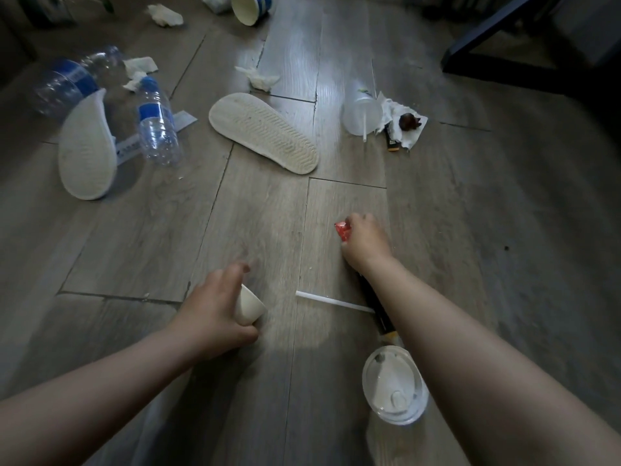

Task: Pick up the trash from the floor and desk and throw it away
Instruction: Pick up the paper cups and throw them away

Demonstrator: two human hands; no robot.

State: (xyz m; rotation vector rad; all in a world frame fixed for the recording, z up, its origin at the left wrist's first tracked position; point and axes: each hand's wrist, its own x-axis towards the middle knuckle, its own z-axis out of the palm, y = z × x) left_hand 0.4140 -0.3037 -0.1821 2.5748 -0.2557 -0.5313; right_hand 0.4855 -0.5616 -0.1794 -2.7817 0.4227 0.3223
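I am watching my left hand [215, 314] curling round a small paper cup [250, 306] — my right hand [366, 240], at two o'clock from it, is gripping a red wrapper [343, 232]. A white straw [332, 301] is lying on the floor [141, 250] between the hands, a clear lid [395, 385] at five o'clock from it.

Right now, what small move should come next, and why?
Probably drop the red wrapper from the right hand into the paper cup that the left hand holds: both hands are occupied, and a white straw lies on the floor between them.
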